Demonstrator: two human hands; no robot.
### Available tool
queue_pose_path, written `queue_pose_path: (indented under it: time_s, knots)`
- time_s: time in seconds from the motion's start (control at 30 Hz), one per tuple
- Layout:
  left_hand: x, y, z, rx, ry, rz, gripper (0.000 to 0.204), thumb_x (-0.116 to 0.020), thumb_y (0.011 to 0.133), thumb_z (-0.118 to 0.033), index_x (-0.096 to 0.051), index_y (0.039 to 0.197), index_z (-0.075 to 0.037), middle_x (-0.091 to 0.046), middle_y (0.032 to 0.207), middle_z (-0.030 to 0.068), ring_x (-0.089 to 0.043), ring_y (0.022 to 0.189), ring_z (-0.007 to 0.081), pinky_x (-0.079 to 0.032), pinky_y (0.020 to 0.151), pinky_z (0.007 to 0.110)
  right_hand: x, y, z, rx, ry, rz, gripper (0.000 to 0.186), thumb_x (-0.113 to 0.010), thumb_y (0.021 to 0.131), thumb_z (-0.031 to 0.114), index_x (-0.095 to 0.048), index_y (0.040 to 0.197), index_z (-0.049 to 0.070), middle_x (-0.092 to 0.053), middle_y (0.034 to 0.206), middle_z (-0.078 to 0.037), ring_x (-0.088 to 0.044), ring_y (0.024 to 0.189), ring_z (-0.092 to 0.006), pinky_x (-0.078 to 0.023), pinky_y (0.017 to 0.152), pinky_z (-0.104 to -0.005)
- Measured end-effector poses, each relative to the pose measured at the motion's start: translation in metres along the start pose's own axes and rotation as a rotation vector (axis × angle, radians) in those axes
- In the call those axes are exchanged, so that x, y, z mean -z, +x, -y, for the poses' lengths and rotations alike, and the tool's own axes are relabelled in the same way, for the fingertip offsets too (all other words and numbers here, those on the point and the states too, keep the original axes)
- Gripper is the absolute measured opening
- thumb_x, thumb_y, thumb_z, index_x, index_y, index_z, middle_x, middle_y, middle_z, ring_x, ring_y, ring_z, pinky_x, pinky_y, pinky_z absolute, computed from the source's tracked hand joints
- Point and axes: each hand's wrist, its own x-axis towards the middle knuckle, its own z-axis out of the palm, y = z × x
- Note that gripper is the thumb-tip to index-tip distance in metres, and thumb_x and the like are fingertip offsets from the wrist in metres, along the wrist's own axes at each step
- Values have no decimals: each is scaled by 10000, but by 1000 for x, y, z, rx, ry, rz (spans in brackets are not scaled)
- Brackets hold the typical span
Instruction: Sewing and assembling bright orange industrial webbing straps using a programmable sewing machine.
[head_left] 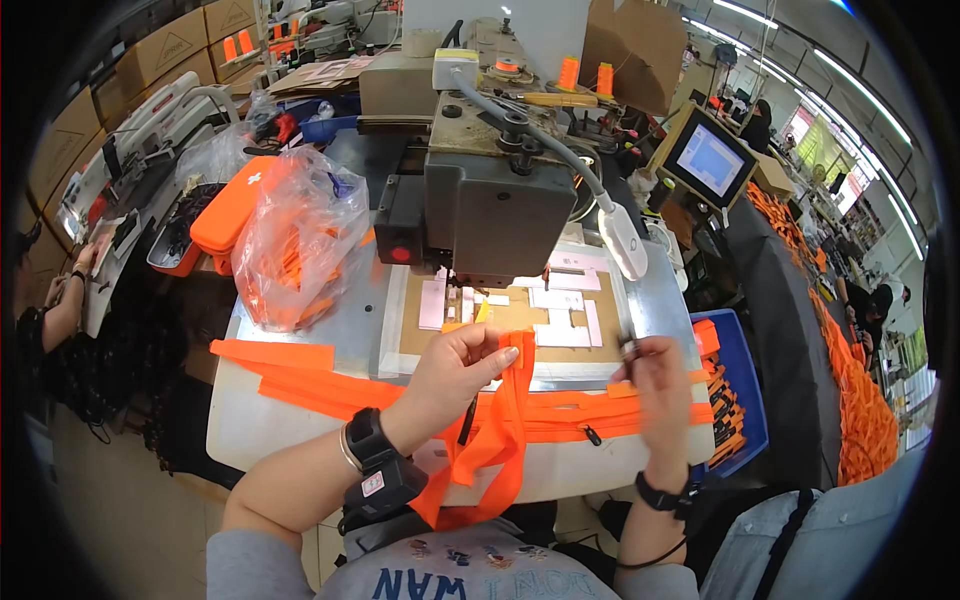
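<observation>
My left hand (452, 372) is closed, pinching the upper end of an orange zipper tape (515, 400) between thumb and fingers. The tape hangs in a loop over the table's front edge. My right hand (662, 395), smeared by motion, is raised to the right with a small dark thing (629, 350) at its fingertips, too blurred to name. More orange zipper tapes (350, 395) lie across the white table edge below both hands. A black zipper slider (592, 436) rests on them near my right hand. Past my hands lies a brown template board (420, 300) with pale pieces.
A dark sewing machine head (495, 210) overhangs the board, with a white lamp (622, 243) on a bent arm. At left sits a clear plastic bag (300, 230) of orange pieces beside an orange case (232, 205). A blue bin (752, 390) stands right; another person's arm (65, 310) is far left.
</observation>
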Motion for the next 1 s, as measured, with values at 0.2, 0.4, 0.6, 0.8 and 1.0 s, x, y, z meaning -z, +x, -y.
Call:
queue_pose_path:
  time_s: [0.2, 0.4, 0.6, 0.8, 1.0]
  knots:
    - [0, 2, 15, -3, -76, -7, 204, -626, 921, -148, -632, 1060, 1, -633, 872, -12, -564, 786, 38, -475, 727, 207, -72, -10, 19, 207, -275, 130, 304, -650, 855, 52, -539, 1138, 44, -523, 861, -55, -543, 731, -117, -464, 640, -239]
    - [4, 0, 15, -34, 40, 12, 209, -597, 942, -179, -638, 1049, -5, -620, 859, -22, -529, 739, 36, -458, 687, 206, -84, -6, 0, 183, -283, 122, 325, -713, 753, 5, -589, 1051, 47, -498, 817, -48, -521, 670, -116, -438, 598, -224]
    - [1, 0, 17, -44, -24, 50, 204, -569, 954, -177, -636, 1034, -1, -611, 849, -24, -508, 738, 29, -438, 681, 197, -84, -5, 3, 154, -64, 50, 237, -683, 790, -28, -590, 1004, 17, -512, 777, -17, -494, 648, -66, -403, 592, -180]
    - [-3, -2, 20, -137, -133, -22, 112, -604, 925, -126, -620, 933, -16, -601, 838, -11, -530, 755, 39, -443, 678, 202, -83, 0, 6, -190, 315, 90, 95, -654, 870, 29, -599, 942, -1, -558, 727, 40, -452, 602, -12, -359, 537, -157]
    - [-7, -4, 10, -239, 381, -61, 111, -685, 848, -82, -608, 916, -40, -621, 893, 27, -568, 748, 73, -458, 638, 210, -75, -1, -2, -243, 365, 132, 84, -638, 891, 61, -603, 933, -4, -570, 740, 34, -446, 604, 2, -351, 520, -157]
